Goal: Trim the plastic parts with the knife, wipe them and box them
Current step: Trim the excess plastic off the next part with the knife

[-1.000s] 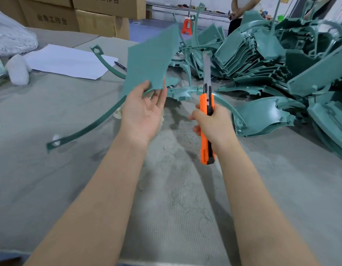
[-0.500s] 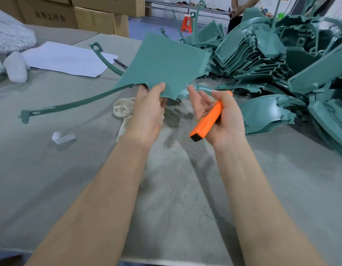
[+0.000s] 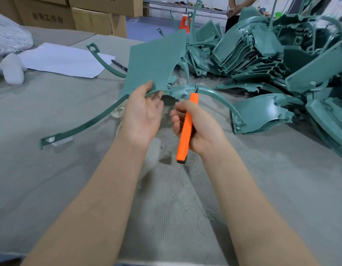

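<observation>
Two bare hands are working above the grey table [image 3: 51,189]. The left hand [image 3: 143,118], palm turned up, is holding a green plastic part [image 3: 154,60] at the centre, with thumb and fingertips pinching the near edge of its flat panel. The part's long curved arm is sweeping down toward the near left. Just to the right, the right hand [image 3: 197,129] is gripping the orange knife [image 3: 185,131], fingers curled round the handle; its blade end cannot be made out. More green parts [image 3: 262,60] are lying heaped at the far right.
</observation>
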